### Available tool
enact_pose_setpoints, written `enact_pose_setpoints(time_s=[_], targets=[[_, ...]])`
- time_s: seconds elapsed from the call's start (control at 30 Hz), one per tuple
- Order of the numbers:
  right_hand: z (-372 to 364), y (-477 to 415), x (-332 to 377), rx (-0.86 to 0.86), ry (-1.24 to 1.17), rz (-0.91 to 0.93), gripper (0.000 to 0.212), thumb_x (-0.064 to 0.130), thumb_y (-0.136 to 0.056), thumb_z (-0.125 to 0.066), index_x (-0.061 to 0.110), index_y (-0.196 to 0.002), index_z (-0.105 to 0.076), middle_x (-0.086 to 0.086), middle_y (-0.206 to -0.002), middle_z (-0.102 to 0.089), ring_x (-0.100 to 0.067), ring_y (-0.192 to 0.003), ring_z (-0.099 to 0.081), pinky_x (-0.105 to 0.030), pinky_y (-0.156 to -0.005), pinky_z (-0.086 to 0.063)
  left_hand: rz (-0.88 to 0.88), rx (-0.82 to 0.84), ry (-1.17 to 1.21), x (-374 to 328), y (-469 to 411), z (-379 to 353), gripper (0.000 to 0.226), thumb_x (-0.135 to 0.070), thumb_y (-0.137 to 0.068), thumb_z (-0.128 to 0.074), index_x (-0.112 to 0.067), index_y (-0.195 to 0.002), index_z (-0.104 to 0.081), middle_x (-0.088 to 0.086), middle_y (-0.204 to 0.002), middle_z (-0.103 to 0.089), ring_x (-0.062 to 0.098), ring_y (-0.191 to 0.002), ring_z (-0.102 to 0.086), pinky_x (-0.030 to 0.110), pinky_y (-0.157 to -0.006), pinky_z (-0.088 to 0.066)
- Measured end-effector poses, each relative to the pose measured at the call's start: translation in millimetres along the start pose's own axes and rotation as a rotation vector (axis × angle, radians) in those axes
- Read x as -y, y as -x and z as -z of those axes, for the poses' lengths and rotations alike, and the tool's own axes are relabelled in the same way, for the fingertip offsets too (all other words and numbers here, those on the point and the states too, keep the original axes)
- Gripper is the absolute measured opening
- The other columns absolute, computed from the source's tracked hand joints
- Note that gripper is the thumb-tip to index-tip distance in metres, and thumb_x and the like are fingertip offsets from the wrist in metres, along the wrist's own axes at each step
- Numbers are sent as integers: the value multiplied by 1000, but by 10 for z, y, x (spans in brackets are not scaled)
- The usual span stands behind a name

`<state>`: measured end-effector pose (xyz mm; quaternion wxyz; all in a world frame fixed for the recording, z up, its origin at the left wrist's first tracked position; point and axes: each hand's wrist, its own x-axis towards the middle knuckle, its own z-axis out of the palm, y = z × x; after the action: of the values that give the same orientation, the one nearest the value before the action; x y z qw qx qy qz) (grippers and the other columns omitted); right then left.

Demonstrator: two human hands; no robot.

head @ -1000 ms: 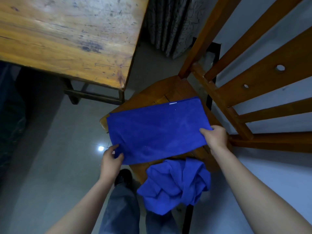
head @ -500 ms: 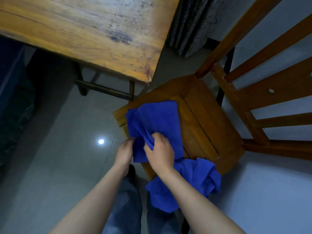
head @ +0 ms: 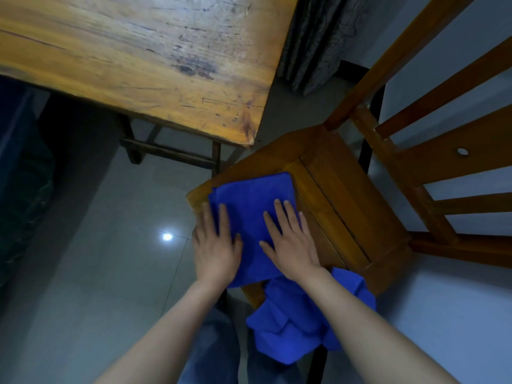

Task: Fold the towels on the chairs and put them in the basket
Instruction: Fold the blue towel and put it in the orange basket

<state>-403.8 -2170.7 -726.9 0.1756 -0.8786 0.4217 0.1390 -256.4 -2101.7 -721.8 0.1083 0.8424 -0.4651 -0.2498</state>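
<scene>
Presses folded towel (head: 249, 209) flat on chair seat (head: 349, 200), near-left corner, with left hand (head: 216, 245) and right hand (head: 291, 242) spread, no longer pinching a flap. Leaves crumpled towel (head: 291, 331) hanging off near edge; basket unseen.

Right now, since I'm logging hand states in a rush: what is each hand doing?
Left hand: open, fingers flat on the folded blue towel.
Right hand: open, pressing flat on the same towel.

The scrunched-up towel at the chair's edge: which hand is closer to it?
Right. The right hand lies flat beside the scrunched-up towel; the left hand presses the folded towel farther left.
</scene>
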Motion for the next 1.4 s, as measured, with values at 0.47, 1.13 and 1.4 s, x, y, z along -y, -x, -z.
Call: enact_pose_setpoints(time_s=[0.47,1.13,1.4], targets=[[50,142,-205,-3,136,84,76,60,-84,-49,12,-142,-36,-15,-151,-29,-32,-142,-16,-54,-111,-18,-473,81,-348,108,116,-130,74,-53,-81,-34,-6,-139,-35,24,-143,-37,40,-135,-30,55,-109,-24],[-24,403,15,-297,221,202,45,17,-49,-84,18,-92,-73,-11,-87,-70,-29,-80,-68,-37,-70,-56,-629,116,-234,66,225,226,53,-2,-40,-82,1,-92,-71,17,-89,-71,32,-75,-69,34,-54,-57],[918,657,81,-607,205,391,22,3,-68,-52,13,-85,-62,-8,-67,-62,-25,-58,-59,-26,-51,-46,-742,-81,-209,-227,482,975,35,-18,-68,-45,-10,-102,-53,10,-87,-71,25,-70,-68,24,-54,-52]])
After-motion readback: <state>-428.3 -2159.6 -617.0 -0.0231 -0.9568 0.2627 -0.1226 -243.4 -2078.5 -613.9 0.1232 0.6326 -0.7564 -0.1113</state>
